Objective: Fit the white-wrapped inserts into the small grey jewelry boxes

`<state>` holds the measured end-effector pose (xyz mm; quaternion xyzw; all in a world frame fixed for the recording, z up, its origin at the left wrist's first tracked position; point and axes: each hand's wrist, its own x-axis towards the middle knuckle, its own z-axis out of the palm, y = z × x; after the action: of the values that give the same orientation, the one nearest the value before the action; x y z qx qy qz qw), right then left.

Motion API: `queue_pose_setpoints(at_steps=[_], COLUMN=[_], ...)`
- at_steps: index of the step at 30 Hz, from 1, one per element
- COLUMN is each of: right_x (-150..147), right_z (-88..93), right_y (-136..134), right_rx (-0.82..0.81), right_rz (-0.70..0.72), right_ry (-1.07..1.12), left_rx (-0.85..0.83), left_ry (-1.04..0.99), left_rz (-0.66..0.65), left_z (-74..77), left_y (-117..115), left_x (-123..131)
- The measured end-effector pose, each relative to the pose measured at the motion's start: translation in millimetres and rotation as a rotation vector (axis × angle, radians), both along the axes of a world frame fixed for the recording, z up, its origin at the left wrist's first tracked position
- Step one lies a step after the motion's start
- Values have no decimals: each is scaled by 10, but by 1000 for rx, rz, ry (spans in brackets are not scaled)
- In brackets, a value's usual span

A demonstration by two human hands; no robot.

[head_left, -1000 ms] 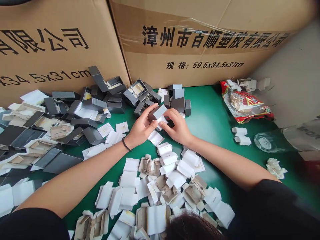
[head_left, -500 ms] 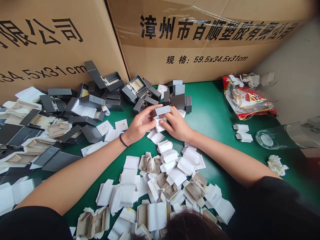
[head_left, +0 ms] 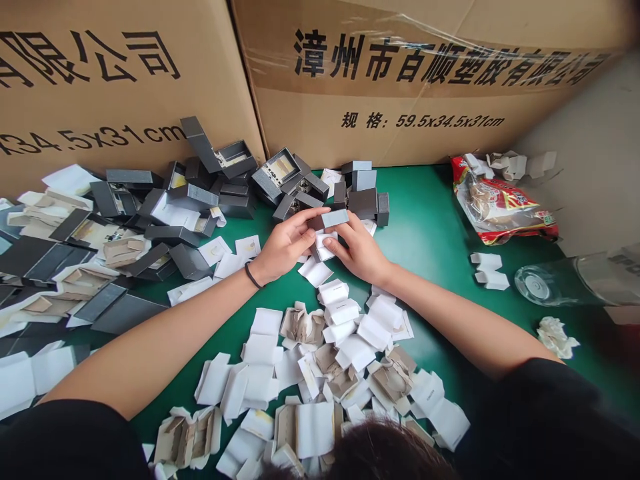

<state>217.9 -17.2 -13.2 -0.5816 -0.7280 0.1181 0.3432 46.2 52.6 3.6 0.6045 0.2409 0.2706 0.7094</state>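
Observation:
Between my hands is a small dark grey hinged box [head_left: 334,219], its lid raised and a white insert [head_left: 326,245] showing inside. My left hand [head_left: 286,248] grips the box from the left, fingers along the lid and thumb near the opening. My right hand [head_left: 361,252] holds its right side, with the thumb on the white insert. The fingertips behind the lid are hidden. Just below the hands lies a white paper piece [head_left: 316,271]. Several similar dark boxes [head_left: 367,205] sit right behind them.
More open dark boxes [head_left: 185,260] heap up at left. White folded card inserts [head_left: 375,332] cover the near table [head_left: 415,233]. Two large cartons [head_left: 310,137] stand at the back. On the right are a red food bag [head_left: 500,207], a clear plastic cup [head_left: 555,280] and crumpled paper [head_left: 557,337].
The view has shifted slightly, so the scene sits further right. My left thumb has moved back off the white insert, which shows more; my right thumb stays on it.

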Motion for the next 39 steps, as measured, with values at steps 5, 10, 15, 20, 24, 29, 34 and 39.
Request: queue_pose_setpoints(at_steps=[5,10,15,20,24,29,34,39], right_x=[23,27,14,-20,-43,-33,-10,13], right_z=[12,-21,-23,20,30,17,28,23], right_y=[13,26,22,-21,-23,15,15,6], right_rx=[6,52,115,139,124,53,-11,0], right_rz=[44,5,-16,-35,-117,-66,65,67], right_ry=[14,82,68,-44,-258,-322,-251,-170], left_rx=[-22,79,168,158,126,87,69,31], left_ry=[5,13,17,38,27,36,84,75], left_rz=[30,8,60,176,231,234,229,210], left_z=[14,34,21,13,36,33,28,89], left_y=[-25,-21,-19,-37,-54,-71,-81,-84], left_x=[-10,-19,20,46,60,62,40,47])
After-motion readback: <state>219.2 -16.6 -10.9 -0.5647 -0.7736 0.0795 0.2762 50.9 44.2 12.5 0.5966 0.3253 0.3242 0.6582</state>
